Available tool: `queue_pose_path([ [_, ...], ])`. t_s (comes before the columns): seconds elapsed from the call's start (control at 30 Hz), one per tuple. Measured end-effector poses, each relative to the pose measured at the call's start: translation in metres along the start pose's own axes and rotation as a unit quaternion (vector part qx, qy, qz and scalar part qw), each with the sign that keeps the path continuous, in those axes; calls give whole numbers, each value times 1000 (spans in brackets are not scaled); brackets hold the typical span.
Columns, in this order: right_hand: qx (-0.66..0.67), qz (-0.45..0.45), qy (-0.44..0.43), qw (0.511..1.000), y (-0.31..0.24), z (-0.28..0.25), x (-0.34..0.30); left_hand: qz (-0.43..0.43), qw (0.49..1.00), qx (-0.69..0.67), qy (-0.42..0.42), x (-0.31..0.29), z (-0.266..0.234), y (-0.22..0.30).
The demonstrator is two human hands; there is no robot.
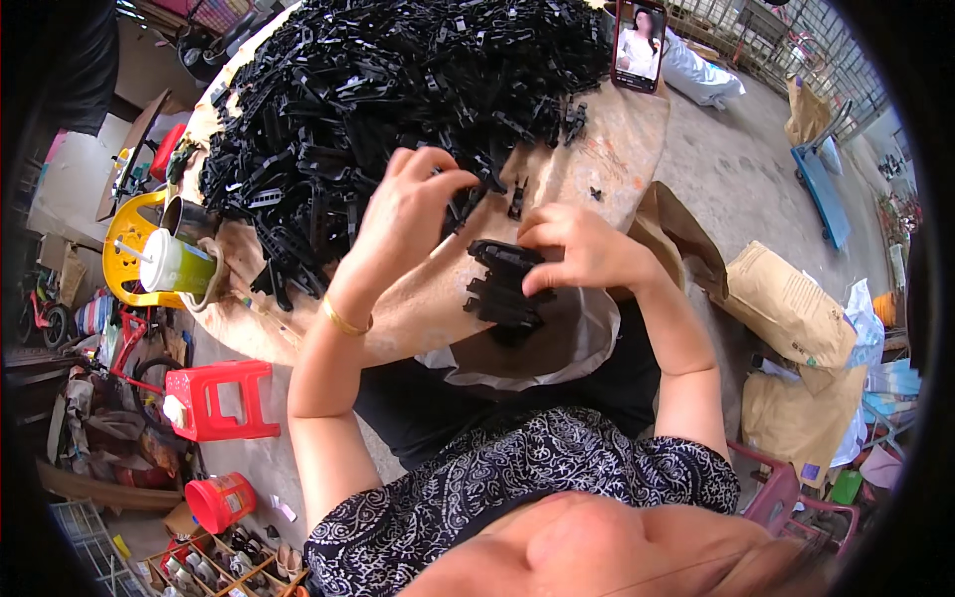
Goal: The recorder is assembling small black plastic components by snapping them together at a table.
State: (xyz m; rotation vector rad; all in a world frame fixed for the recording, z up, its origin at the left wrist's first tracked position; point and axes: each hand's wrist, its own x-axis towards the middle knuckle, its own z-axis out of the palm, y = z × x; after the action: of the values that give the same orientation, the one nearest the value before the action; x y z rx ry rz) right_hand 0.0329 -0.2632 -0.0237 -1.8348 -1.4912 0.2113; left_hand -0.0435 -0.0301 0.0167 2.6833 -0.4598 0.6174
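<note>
A large heap of small black plastic parts (378, 90) covers much of a round table with a tan cloth (622, 129). At the heap's near edge, my left hand (403, 214) pinches a black plastic part (461, 209) between thumb and fingers. My right hand (585, 249) is closed round a stack of black plastic parts (502, 284), lined up side by side. Below that stack, an open paper sack (567, 353) with a pale rim rests at the table edge, over my lap. Its contents are mostly hidden. A few loose parts (517, 199) lie between my hands.
A phone (638, 45) showing a person on its screen stands at the table's far right. On the left, a yellow chair (124, 249) holds a lidded cup (174, 264). A red stool (221, 400) stands below it. Brown paper sacks (791, 303) lie on the right.
</note>
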Motion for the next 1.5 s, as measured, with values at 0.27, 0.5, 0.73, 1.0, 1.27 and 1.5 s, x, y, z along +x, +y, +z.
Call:
queue_pose_path([
  [0.27, -208, 2, 100, 973, 24, 7, 19, 13, 995, 96, -22, 1, 3, -17],
  [0.5, 28, -14, 227, 973, 6, 8, 21, -221, 944, -245, 4, -2, 2, -6],
  [0.73, 16, -30, 262, 964, -8, 13, 25, -345, 804, -478, -77, 0, 10, 15],
  [1.0, -85, -12, 245, 966, -13, 11, 19, -223, 936, -266, -64, -9, 16, 19],
  [1.27, 12, 24, 199, 980, 0, 8, 20, -31, 987, -151, 52, -9, 20, 22],
  [1.5, -43, -9, 221, 974, -2, 8, 17, -43, 977, -209, -10, -8, 16, 16],
])
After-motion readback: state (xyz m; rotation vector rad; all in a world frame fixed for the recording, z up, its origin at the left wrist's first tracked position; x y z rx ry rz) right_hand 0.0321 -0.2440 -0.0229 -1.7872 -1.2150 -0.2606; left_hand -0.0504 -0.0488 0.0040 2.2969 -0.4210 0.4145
